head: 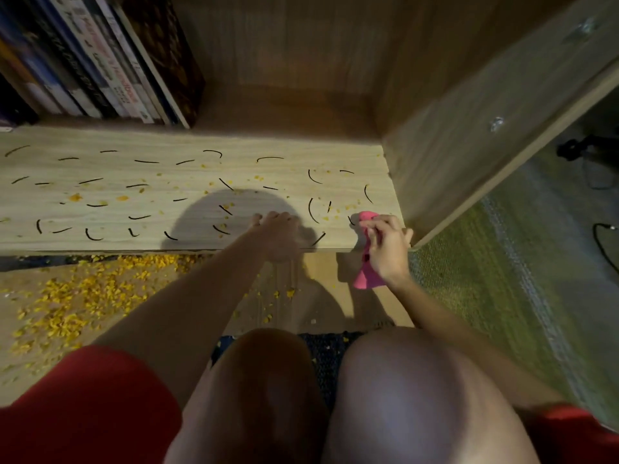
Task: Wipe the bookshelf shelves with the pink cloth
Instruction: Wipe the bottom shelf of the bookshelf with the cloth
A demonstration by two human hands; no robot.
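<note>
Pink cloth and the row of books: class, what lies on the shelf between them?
In the head view, the wooden shelf between the pink cloth and the books carries short dark curved marks and scattered yellow crumbs.

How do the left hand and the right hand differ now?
The left hand rests empty on the front edge of the shelf; the right hand grips the pink cloth. The left hand sits nearer the middle; the right hand, by the side wall. Both are at the front edge.
</note>
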